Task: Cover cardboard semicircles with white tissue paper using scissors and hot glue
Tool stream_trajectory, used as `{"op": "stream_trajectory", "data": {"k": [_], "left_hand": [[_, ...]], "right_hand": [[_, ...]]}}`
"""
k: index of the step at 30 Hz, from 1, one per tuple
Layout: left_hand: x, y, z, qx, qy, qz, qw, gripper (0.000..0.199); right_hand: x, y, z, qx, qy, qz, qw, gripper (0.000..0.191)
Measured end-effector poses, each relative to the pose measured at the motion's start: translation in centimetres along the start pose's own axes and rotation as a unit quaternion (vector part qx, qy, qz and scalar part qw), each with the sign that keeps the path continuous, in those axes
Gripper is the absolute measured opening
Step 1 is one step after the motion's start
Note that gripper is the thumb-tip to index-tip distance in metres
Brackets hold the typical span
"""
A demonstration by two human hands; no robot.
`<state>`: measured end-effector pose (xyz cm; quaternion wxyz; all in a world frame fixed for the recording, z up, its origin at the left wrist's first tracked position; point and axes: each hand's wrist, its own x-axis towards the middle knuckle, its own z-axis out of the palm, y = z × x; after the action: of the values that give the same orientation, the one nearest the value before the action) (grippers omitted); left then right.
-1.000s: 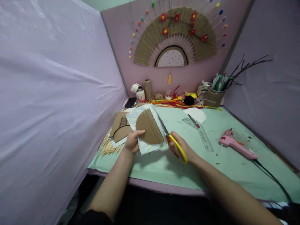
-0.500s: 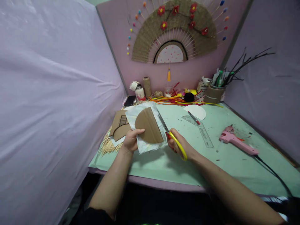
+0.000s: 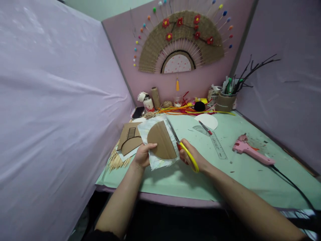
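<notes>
- Two bare hands work over the bench [image 3: 175, 187] in the head view. The left hand [image 3: 142, 155] is pinched shut, thumb on top, on a cardboard half-round [image 3: 162, 142] and the pale patterned sheet [image 3: 156, 164] under it, both raised towards the near side of the bench.
- The right hand [image 3: 188, 152] is curled closed around the yellow-handled scissors [image 3: 192, 159]. Their blades run up along the sheet's right edge; whether they touch it, or how wide they stand, I can't tell.
- That half-round already has its curve and straight side. The sheet sticks out past it all round, with loose margins not trimmed to its shape, and I see no fold over the rim.
- Left of the hands, a second, dark-rimmed half-round [image 3: 130, 144] overlaps a cardboard piece [image 3: 123, 131], near some thin sticks [image 3: 116, 163].
- To the right lie a white half-round [image 3: 209, 121], a pen [image 3: 205, 128], a clear ruler [image 3: 219, 147] and a pink glue gun [image 3: 254, 154].
- Barcode-like bars are printed on the cardboard piece. The can [image 3: 214, 94] at the back has printing, too small to read; I make out no brand.
</notes>
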<state>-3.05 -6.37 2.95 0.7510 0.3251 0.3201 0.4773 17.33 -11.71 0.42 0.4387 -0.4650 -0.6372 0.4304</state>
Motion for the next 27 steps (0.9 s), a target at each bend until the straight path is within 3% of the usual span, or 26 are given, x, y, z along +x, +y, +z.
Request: {"op": "stream_trajectory", "data": {"k": [13,19,27], "left_hand": [[-0.28,0.28,0.23,0.006,0.022,0.004,1.000,0.030],[-0.58,0.33,0.46,0.006,0.028,0.000,1.000,0.033],[-0.64,0.05,0.28,0.009,0.033,-0.018,0.999,0.030]], "right_hand": [[0.19,0.21,0.01,0.004,0.030,0.014,0.999,0.046],[0.12,0.04,-0.10,-0.002,-0.007,-0.001,1.000,0.039],[0.23,0.39,-0.06,-0.009,-0.006,-0.004,1.000,0.046]]}}
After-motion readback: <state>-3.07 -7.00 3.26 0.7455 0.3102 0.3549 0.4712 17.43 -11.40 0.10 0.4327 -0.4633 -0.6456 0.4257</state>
